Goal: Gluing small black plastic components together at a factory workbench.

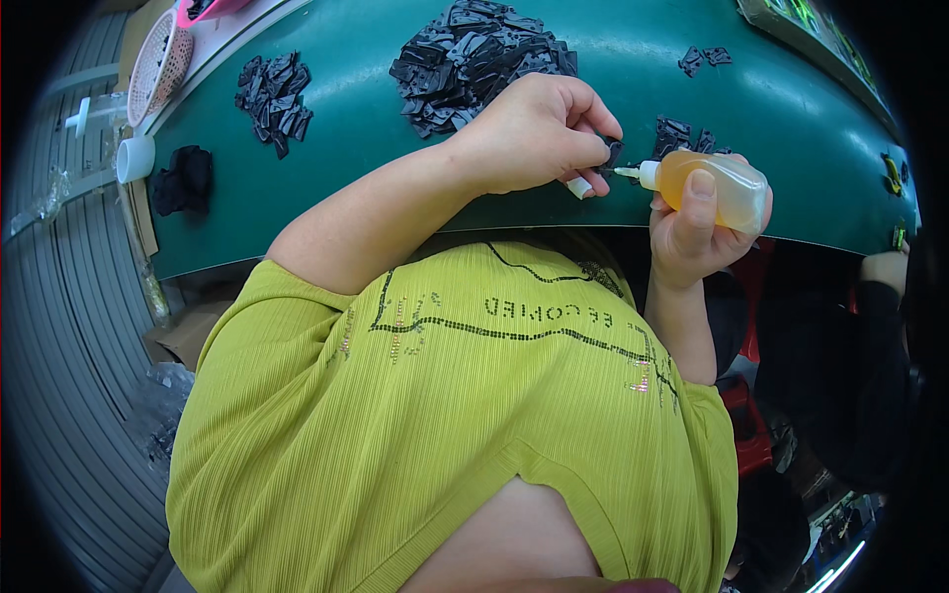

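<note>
My left hand [534, 128] pinches a small flat black plastic piece [614, 151] between thumb and fingers, over the near part of the green table. One fingertip of this hand carries a white wrap [580, 187]. Closed round a squeeze bottle [730, 193] of amber liquid, my right hand [687, 232] holds it on its side. The bottle's thin white nozzle points left, its tip at or very near the black piece; whether they touch I cannot tell. Beyond the left hand lies a big heap of black pieces [474, 64]. A few more black pieces [672, 133] lie just behind the bottle.
On the green table [346, 198], a smaller heap of black pieces [275, 99] lies left and two or so pieces [704, 59] far right. A black cloth-like bundle [182, 180], white cup [135, 158] and pink basket [163, 69] stand left. Another person's hand [885, 269] shows at right.
</note>
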A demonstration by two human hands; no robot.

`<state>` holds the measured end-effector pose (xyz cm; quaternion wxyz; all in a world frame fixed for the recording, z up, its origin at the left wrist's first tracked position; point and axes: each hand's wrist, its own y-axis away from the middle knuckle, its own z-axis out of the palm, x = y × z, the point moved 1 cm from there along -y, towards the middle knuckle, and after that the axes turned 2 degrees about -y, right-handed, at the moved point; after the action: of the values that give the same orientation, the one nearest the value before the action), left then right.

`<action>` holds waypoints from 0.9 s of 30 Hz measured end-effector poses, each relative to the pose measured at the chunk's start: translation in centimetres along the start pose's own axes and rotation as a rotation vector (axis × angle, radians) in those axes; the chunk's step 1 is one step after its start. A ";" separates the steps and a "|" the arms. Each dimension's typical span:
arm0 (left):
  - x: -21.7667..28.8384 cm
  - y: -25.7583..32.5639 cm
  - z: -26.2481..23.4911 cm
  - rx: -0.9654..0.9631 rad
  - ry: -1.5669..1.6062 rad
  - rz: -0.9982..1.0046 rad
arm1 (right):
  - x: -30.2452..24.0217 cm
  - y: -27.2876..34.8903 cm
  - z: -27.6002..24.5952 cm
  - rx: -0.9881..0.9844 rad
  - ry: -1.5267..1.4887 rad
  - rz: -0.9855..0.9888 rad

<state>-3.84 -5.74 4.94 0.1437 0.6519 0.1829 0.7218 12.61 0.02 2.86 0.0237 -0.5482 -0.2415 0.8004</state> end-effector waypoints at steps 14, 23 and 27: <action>1.7 -0.6 -0.3 0.073 -0.181 0.196 | -0.2 -1.9 -2.3 0.268 -0.191 0.055; 5.9 -11.7 -0.6 0.294 -0.903 0.398 | 0.8 -0.7 -4.3 0.329 0.182 -0.108; 6.3 -5.5 -2.9 0.418 -0.887 0.417 | 0.1 -1.3 -3.8 0.298 -0.127 0.092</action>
<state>-7.62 1.74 7.81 -0.0723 0.9316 0.1112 0.3383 15.60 2.53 2.19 0.0528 -0.4972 -0.0958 0.8607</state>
